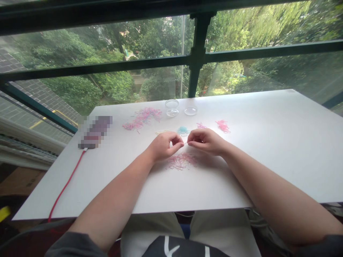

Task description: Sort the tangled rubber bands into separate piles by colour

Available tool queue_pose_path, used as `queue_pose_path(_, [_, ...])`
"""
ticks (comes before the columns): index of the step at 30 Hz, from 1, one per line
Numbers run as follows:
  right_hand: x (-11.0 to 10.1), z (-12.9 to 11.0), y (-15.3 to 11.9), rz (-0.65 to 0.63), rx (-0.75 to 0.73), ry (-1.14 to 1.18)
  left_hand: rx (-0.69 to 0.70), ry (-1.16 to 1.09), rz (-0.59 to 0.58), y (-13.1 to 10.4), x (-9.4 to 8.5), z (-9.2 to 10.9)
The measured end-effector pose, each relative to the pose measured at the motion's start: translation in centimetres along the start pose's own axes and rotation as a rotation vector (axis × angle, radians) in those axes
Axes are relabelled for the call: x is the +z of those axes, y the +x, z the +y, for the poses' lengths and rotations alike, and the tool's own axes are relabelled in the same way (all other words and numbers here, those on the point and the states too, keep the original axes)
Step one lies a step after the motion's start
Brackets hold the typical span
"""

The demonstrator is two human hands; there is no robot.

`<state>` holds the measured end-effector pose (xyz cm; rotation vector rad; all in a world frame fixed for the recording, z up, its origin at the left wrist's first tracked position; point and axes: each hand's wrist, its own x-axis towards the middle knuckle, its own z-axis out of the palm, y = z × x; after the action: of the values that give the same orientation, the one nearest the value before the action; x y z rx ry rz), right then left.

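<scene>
Left hand (165, 145) and right hand (205, 141): each grip pinches, at the fingertips, a thin, pale strand (185, 143) between them, over the smooth white worktop (268, 150). Nearer the person lies a loose pile of slender pinkish loops (182, 161); beyond, a compact turquoise cluster (183, 130) and a round, transparent container (172, 113).

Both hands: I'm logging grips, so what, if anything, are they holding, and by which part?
A thin pale strand, perhaps a band, appears pinched near one end by the left hand and near the other by the right hand.
</scene>
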<state>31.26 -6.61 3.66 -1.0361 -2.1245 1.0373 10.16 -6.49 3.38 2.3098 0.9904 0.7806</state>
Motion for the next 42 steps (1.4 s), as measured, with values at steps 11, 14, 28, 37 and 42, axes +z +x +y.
queue_pose_path(11, [-0.2,-0.3,-0.1,-0.061,-0.027,-0.018,0.013,-0.016,-0.052,0.0,0.1,0.3])
queue_pose_path(14, [-1.0,-0.2,-0.2,-0.037,-0.021,-0.063,0.004,-0.009,-0.059,0.0,0.0,0.4])
queue_pose_path(28, [-5.1,2.3,-0.6,0.502,0.116,-0.282,-0.026,-0.021,-0.033,-0.3,-0.3,0.0])
queue_pose_path(37, [-3.9,4.3,0.9,0.403,0.223,-0.563,-0.060,-0.034,-0.099,-0.4,-0.2,0.2])
queue_pose_path(42, [-4.6,3.9,0.5,0.435,0.240,-0.576,-0.075,-0.026,-0.124,-0.4,-0.3,0.1])
